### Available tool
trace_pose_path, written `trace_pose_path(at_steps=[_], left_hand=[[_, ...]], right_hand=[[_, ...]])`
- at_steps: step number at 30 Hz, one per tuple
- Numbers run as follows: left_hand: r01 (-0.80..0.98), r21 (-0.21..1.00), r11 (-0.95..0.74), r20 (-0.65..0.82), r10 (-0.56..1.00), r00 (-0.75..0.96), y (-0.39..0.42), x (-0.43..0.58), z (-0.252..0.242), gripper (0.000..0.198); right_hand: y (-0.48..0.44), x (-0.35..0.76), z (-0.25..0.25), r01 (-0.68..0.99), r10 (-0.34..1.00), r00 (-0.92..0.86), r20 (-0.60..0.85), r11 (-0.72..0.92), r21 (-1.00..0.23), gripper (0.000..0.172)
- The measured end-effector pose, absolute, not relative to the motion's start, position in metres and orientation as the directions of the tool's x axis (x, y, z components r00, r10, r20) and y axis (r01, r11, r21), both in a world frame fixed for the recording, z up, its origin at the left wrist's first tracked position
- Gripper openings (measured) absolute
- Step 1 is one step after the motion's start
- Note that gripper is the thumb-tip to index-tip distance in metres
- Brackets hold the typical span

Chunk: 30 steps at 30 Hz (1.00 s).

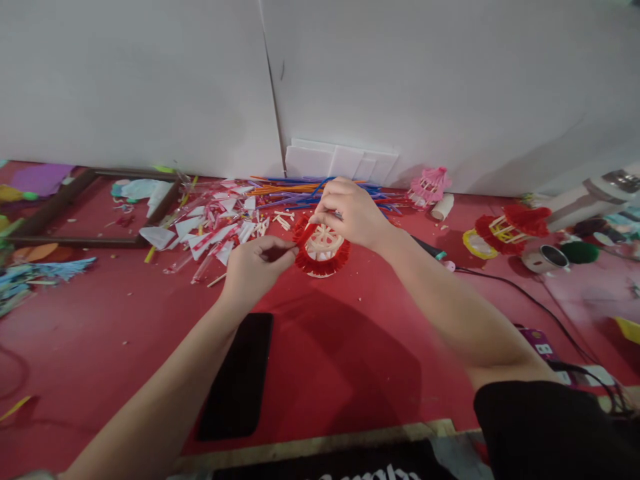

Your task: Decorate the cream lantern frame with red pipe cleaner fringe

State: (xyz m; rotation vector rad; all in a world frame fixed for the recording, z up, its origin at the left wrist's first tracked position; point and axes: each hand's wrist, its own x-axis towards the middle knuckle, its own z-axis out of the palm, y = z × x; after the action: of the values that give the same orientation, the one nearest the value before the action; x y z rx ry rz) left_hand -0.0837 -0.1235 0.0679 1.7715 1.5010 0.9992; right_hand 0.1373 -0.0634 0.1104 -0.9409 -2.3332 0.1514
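A small round craft piece of pale wooden sticks, edged with red fuzzy trim, sits on the red tabletop. My left hand is closed in a pinch on the red fuzzy trim at the craft piece's left edge. Over its top and far side, my right hand is closed, thumb and fingers bent together; whatever lies between them is hidden. Just behind my hands lies a pile of blue, purple and orange fuzzy stems. Short wooden sticks are scattered beside the craft piece.
Plastic wrappers and white paper bits heap up at left, near a brown frame. A black phone lies closer to me. To the right are a pink stick model, a red and yellow one, a metal cup and a cable.
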Motion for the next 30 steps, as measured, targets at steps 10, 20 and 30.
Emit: trace_pose_path(at_steps=[10,20,30], left_hand=[[0.432,0.898,-0.089,0.072,0.996,0.055,-0.124,-0.084,0.07,0.018],[0.39,0.921,-0.005,-0.133,0.936,0.326,-0.171,-0.078,0.07,0.02],[0.546,0.816,-0.19,-0.093,0.889,0.448,-0.212,-0.048,0.045,0.014]], right_hand=[[-0.063,0.133,0.114,0.585,0.643,-0.562,0.521,0.754,-0.299,0.023],[-0.154,0.15,0.119,0.611,0.669,-0.535,0.516,0.728,-0.311,0.024],[-0.195,0.17,0.073,0.678,0.869,-0.335,0.363,0.49,-0.548,0.021]])
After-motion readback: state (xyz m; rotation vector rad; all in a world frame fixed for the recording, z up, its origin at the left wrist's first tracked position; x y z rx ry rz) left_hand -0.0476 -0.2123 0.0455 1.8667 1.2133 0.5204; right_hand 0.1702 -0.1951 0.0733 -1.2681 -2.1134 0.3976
